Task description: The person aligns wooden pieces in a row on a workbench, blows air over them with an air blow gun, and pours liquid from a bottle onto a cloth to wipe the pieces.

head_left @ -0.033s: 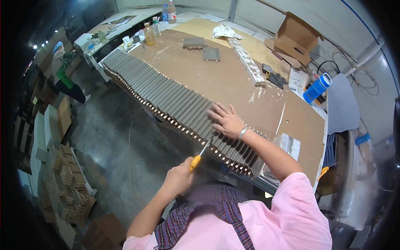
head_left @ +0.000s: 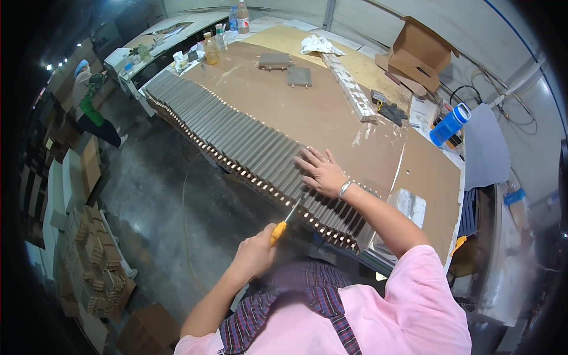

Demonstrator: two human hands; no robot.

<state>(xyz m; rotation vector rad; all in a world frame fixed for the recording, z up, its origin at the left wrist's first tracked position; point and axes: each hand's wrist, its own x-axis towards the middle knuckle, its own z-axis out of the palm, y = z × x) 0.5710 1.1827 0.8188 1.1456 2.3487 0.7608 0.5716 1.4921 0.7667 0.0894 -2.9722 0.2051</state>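
A long row of grey slats (head_left: 236,134) with pale pegs at their ends lies packed side by side along the near edge of the table. My right hand (head_left: 322,173), a silver bangle at its wrist, rests palm down on the slats with its fingers spread. Closer to my body, my left hand (head_left: 255,251) is closed around a yellow-handled tool (head_left: 278,232) with a slim metal shaft, like a screwdriver. The shaft points up to the near ends of the slats, just left of my right hand. Its exact tip is hard to make out.
Two grey pieces (head_left: 299,77) lie on the brown tabletop (head_left: 260,97). Farther right are a paint-marked bar (head_left: 349,89), a dark glove (head_left: 390,111), a blue bottle (head_left: 450,125) and an open carton (head_left: 423,53). A person (head_left: 92,103) stands at the far left.
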